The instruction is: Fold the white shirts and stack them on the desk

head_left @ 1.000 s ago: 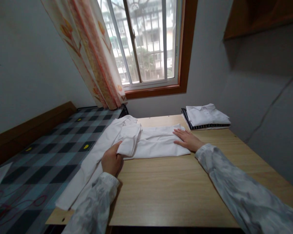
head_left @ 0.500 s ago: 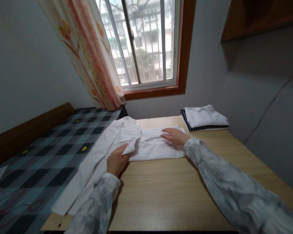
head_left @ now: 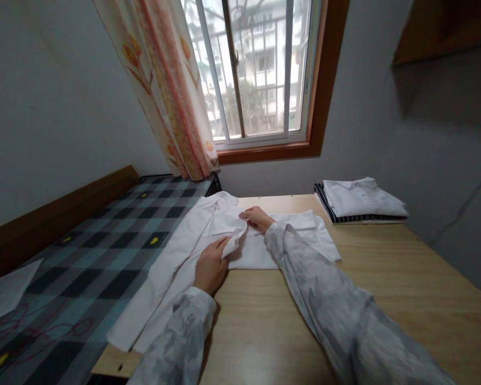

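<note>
A white shirt [head_left: 184, 240] lies spread on the wooden table, one long sleeve trailing toward the table's near left corner and its body stretching to the right. My left hand [head_left: 212, 264] is closed on a folded edge of the shirt, lifting it slightly. My right hand [head_left: 257, 218] pinches the far part of the same raised edge, its fingertips near the shirt's middle. Both forearms wear grey patterned sleeves. The fingertips of my left hand are partly hidden by the cloth.
A folded stack of shirts [head_left: 363, 200], white over black striped, sits at the table's [head_left: 260, 326] far right. Left of the table is a bed with a checked cover [head_left: 104, 240], holding a paper sheet [head_left: 12, 289] and a red cord. A curtain [head_left: 172, 96] hangs by the window.
My right hand has moved left from the shirt's right part to its raised edge and gripped it. My left hand keeps its hold. The view has shifted slightly left.
</note>
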### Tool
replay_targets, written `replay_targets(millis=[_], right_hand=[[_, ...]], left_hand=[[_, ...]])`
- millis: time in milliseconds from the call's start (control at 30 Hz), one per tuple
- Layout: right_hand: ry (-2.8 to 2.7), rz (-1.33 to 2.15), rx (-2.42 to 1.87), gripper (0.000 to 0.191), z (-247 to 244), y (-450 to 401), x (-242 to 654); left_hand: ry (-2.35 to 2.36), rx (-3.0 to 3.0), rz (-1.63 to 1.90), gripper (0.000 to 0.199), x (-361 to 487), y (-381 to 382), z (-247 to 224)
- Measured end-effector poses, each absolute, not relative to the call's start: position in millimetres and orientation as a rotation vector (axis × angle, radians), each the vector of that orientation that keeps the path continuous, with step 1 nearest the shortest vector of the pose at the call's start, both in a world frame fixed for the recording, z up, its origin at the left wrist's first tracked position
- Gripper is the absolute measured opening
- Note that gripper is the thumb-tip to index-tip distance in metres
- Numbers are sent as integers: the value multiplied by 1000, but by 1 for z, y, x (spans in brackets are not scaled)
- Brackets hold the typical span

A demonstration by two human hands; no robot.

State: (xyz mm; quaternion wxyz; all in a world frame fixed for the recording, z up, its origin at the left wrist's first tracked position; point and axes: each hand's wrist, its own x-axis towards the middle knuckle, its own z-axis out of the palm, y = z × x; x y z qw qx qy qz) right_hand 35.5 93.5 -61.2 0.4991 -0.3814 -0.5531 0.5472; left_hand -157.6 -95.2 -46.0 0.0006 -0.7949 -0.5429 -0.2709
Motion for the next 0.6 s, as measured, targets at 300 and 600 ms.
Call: replay_targets(millis=[300,600], right_hand=[[-1100,1264,-960,21,-66,75,59],[-1217,1172,-995,29,-66,73,85]], left_hand=[[-1377,-2642,-651,81,-138,-109,-37],[-1520,-2448,-677,72,-138,-111,-32]])
